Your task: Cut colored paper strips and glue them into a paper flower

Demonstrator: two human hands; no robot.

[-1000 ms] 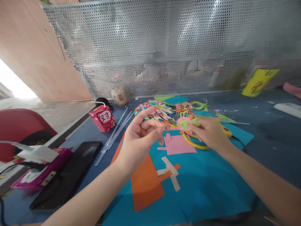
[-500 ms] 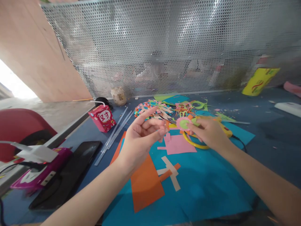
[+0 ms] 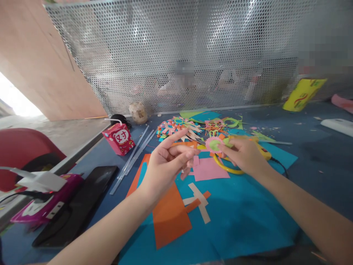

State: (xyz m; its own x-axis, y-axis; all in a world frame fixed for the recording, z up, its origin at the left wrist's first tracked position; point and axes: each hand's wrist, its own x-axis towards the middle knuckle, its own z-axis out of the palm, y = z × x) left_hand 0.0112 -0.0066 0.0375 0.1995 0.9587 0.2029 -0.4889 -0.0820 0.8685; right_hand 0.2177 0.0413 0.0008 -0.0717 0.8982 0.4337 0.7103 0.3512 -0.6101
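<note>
My right hand (image 3: 242, 152) pinches a small paper flower (image 3: 214, 145) with a pink scalloped rim and a green middle. Beside it, my left hand (image 3: 168, 158) hovers over the papers with the index finger stretched out and the other fingers loosely bent. Nothing shows between its fingers. Beneath both hands lie a large blue sheet (image 3: 242, 217), an orange sheet (image 3: 171, 217) and a pink piece of paper (image 3: 211, 169). Behind my right hand, partly hidden, is a yellow glue gun (image 3: 264, 151) with a black cord. A yellow loop handle (image 3: 228, 169) shows just below the flower.
Clear glue sticks (image 3: 132, 162), a red drink carton (image 3: 118, 139) and a black phone (image 3: 78, 204) lie left. Fringed paper pieces (image 3: 179, 127) and scraps (image 3: 216, 127) are heaped behind. A perforated metal panel (image 3: 165, 48) closes the back; a yellow packet (image 3: 305, 94) leans there.
My left hand's bent fingers have shifted, and the lower ones now hang further below the thumb. My right hand still holds the flower in nearly the same place.
</note>
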